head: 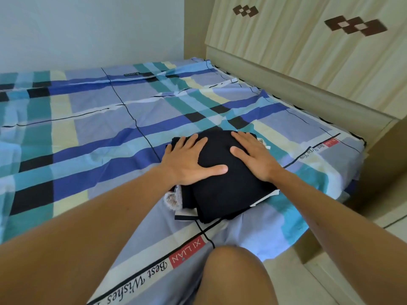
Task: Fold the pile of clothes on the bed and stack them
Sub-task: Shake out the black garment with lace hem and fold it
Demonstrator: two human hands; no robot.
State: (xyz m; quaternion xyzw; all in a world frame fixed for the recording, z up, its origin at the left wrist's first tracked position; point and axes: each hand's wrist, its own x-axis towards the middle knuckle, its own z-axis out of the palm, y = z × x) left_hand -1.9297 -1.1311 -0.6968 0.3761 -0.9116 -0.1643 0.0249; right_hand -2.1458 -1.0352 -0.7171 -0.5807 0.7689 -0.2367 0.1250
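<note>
We count one stack, two hands and one bed sheet.

At the frame's centre we see one stack of folded clothes (224,194), though we cannot count its pieces. On it lie two hands, the left hand (187,164) and the right hand (253,157). One plaid bed sheet (88,111) carries two labels: a red label (187,254) at lower centre and a second red label (332,142) at right. At upper right we find two brown figures, a diamond motif (245,11) and a second diamond motif (355,25). One knee (233,276) sits at the bottom edge.
</note>
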